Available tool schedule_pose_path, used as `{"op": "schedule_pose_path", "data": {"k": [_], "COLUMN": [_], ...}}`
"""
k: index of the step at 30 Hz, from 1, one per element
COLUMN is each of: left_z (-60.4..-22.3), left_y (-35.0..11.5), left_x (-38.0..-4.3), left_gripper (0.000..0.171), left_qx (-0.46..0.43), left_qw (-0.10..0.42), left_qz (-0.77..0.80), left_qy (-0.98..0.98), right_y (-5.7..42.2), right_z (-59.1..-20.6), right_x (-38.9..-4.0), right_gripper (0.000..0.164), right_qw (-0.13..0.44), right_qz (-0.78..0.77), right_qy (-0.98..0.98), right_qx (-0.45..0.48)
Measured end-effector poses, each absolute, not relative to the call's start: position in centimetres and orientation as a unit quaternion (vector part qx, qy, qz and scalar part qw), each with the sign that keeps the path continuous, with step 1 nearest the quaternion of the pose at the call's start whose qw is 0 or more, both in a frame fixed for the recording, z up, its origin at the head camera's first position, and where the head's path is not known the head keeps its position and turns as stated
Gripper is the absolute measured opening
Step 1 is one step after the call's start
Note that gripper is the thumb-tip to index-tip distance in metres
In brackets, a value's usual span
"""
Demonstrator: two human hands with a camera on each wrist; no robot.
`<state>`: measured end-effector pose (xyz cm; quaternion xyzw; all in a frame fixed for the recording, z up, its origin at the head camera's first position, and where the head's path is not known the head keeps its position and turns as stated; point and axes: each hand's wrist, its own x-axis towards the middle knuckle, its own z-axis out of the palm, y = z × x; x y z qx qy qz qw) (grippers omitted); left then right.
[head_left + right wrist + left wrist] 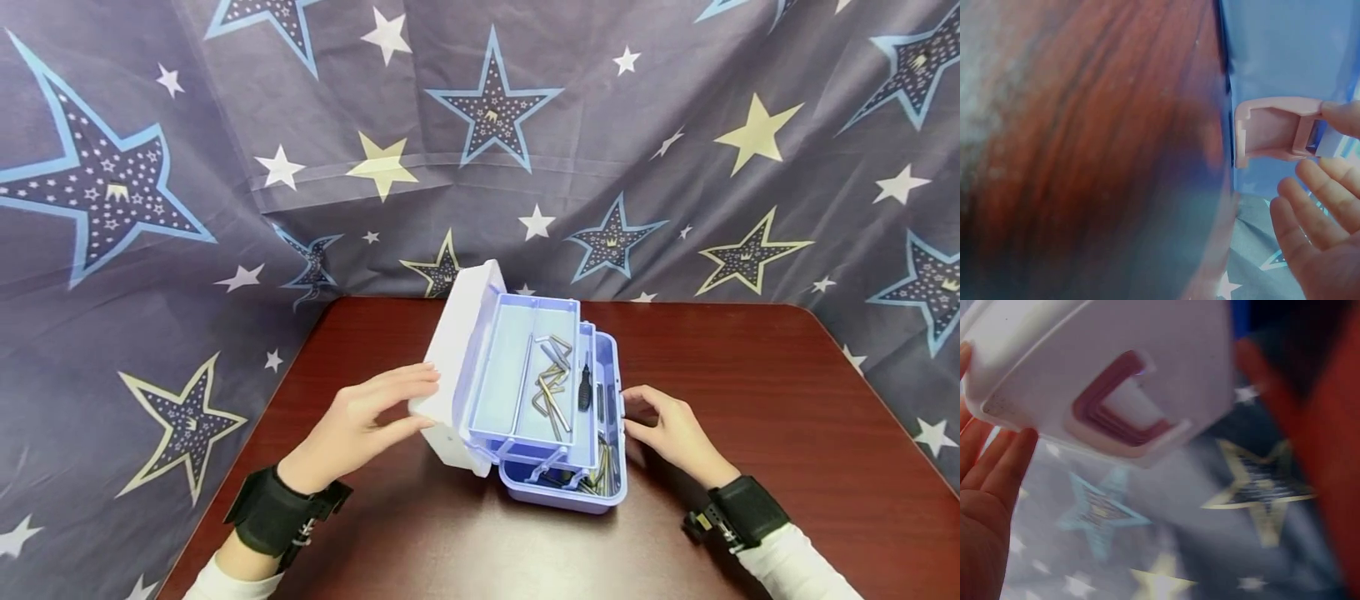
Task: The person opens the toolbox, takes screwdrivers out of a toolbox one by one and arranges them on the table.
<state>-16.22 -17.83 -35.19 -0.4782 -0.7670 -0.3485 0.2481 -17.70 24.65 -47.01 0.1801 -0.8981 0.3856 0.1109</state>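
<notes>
A toolbox with a blue base stands with its white lid tipped back to the left. My left hand touches the lid's outer side, its fingers nearly straight; a pink handle shows on the lid in the left wrist view. At the base's right side, my right hand has thumb and forefinger on opposite edges of a pink latch. Several hex keys lie in the raised upper tray. A black-handled screwdriver rests in the tray below.
More metal tools lie in the bottom of the box. The dark red table extends to both sides of it. A star-patterned cloth hangs behind and on both sides.
</notes>
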Motion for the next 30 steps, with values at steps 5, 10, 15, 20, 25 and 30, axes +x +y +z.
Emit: {"op": "schedule_pose_path", "data": {"k": [5, 10, 15, 20, 25, 30], "left_z": [-37.4, -41.3, -43.8, -45.3, -46.8, -46.8], "left_y": [-20.6, -23.6, -25.1, -25.5, -25.4, -25.1], "left_x": [-15.6, -15.9, -15.9, -16.1, -16.2, -16.5], "left_gripper": [0.053, 0.054, 0.055, 0.053, 0.049, 0.045], "left_qx": [-0.381, -0.274, -0.22, -0.195, -0.2, -0.225], "left_qw": [0.202, 0.064, -0.015, -0.072, -0.118, -0.105], "left_qz": [-0.443, -0.545, -0.575, -0.562, -0.536, -0.483], "left_qy": [-0.786, -0.79, -0.788, -0.8, -0.812, -0.839], "right_y": [24.6, 24.5, 24.5, 24.8, 25.1, 25.3], "right_z": [-47.2, -47.2, -47.1, -47.0, -47.1, -46.9], "right_x": [-17.6, -17.7, -17.7, -17.6, -17.7, -17.9], "right_gripper": [0.032, 0.032, 0.031, 0.031, 0.032, 0.033], "right_qw": [0.111, 0.112, 0.107, 0.099, 0.102, 0.103], "right_qz": [0.383, 0.375, 0.365, 0.365, 0.368, 0.363], "right_qy": [-0.9, -0.904, -0.91, -0.911, -0.909, -0.91], "right_qx": [0.173, 0.173, 0.166, 0.164, 0.167, 0.17]}}
